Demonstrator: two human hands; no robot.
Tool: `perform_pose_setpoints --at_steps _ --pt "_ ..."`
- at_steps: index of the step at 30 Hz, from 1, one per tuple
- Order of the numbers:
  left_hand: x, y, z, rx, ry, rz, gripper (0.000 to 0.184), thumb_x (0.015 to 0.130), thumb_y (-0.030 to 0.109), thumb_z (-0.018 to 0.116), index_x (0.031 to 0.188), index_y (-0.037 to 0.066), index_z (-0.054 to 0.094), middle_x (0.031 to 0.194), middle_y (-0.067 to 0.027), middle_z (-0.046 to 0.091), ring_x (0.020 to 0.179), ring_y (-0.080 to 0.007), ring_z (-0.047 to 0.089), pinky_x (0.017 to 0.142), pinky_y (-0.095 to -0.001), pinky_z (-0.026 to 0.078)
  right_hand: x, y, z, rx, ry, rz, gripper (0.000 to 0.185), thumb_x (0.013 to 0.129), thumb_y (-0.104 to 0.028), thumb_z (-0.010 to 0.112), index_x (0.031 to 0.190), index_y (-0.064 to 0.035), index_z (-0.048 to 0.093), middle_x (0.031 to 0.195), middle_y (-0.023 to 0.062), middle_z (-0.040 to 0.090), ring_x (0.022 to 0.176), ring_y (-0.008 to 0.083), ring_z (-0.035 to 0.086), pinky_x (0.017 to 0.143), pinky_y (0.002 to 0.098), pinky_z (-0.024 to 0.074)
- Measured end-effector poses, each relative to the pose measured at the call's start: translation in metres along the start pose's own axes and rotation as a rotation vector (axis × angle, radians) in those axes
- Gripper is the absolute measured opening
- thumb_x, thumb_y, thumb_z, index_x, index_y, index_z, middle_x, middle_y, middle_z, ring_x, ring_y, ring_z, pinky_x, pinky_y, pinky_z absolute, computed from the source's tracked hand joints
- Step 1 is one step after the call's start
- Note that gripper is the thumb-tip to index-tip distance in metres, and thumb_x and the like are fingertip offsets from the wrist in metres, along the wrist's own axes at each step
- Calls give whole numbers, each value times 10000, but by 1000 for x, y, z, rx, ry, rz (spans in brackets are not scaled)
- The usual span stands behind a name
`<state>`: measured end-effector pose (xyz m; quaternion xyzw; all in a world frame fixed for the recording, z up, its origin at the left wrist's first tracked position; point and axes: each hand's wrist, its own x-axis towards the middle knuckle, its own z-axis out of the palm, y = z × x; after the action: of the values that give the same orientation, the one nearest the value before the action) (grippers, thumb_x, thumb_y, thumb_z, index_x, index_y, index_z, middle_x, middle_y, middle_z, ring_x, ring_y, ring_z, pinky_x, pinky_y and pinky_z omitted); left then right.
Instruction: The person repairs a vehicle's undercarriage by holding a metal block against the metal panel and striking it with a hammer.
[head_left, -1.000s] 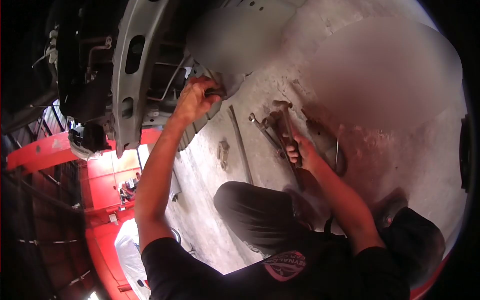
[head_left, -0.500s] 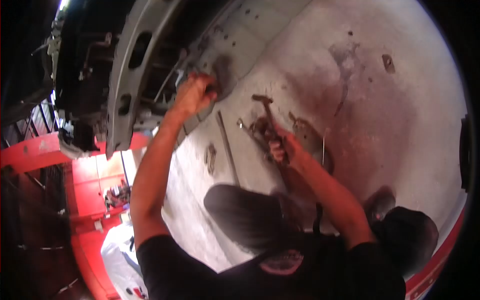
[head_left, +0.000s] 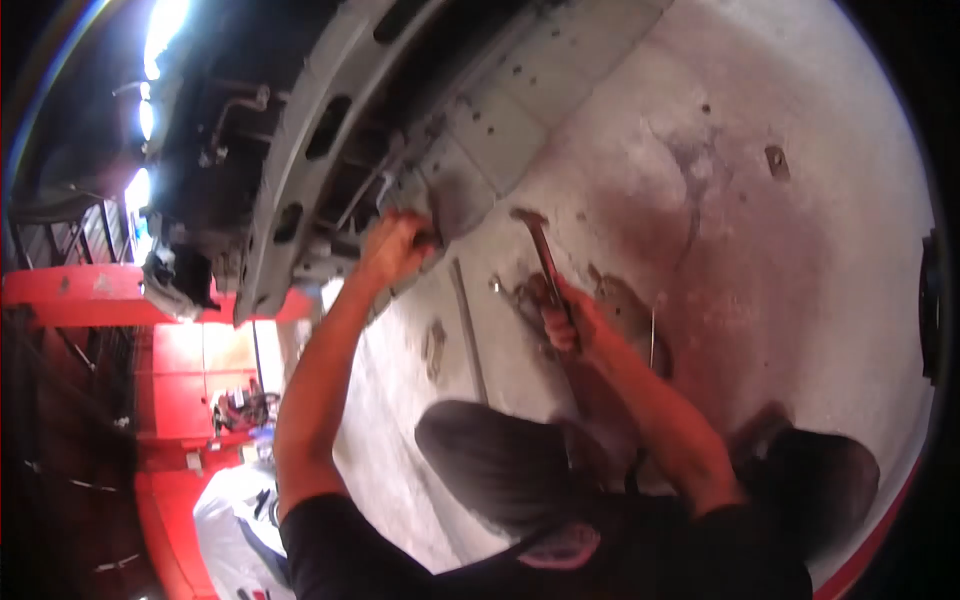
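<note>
My right hand [head_left: 578, 325] is closed round the handle of a hammer [head_left: 543, 252]. Its head points up and away, a short distance from a grey metal body panel [head_left: 515, 120]. At the panel's lower edge, my left hand [head_left: 392, 245] has its fingers curled together. A dark shape shows by those fingertips, too blurred to name. Just left of this hand is a pale metal beam [head_left: 282, 165] with oval holes, part of the vehicle frame.
On the concrete floor [head_left: 810, 250] lie a long bar [head_left: 467, 330], a small metal piece [head_left: 434, 350] and several dark tools, partly behind my right hand. Red equipment [head_left: 180, 390] and a white bag [head_left: 230, 520] are at the lower left. My knee [head_left: 490, 455] is close below.
The vehicle parts and my left hand now appear lower and further right, as the view has shifted. The hammer has turned in my right hand, so its head shows differently.
</note>
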<state>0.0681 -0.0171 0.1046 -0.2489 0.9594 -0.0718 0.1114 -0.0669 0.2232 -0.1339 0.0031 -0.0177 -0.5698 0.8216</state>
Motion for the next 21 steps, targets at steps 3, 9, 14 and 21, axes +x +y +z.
perform_pose_setpoints --at_steps 3,9,14,21 --pt "-29 6 4 -176 37 -88 321 739 56 786 1045 138 730 1010 -76 731 1058 -317 644 981 -410 481 -7 28 -27 95 314 -10 407 952 -612 550 907 -207 552 627 -46 420 485 99 391 456 284 340" --pt "-31 44 -4 -706 502 -323 255 903 124 731 1133 22 687 1029 -104 729 800 -192 679 685 -301 533 2 44 -59 100 444 19 376 959 -572 574 995 -202 522 716 -17 459 538 118 423 522 315 389" --pt "-75 107 20 -1801 437 -699 402 996 346 588 1274 56 607 1099 -111 700 859 -223 658 710 -339 508 -1 45 4 -248 572 -13 353 996 -507 548 1021 -155 543 686 -20 449 514 117 405 496 305 385" --pt "-36 137 127 -2472 580 -959 411 1044 413 424 1225 80 585 1031 -145 659 832 -269 609 616 -401 487 -8 16 -32 -1300 770 -485 315 970 -307 635 1133 -43 579 746 46 565 637 120 537 583 292 442"
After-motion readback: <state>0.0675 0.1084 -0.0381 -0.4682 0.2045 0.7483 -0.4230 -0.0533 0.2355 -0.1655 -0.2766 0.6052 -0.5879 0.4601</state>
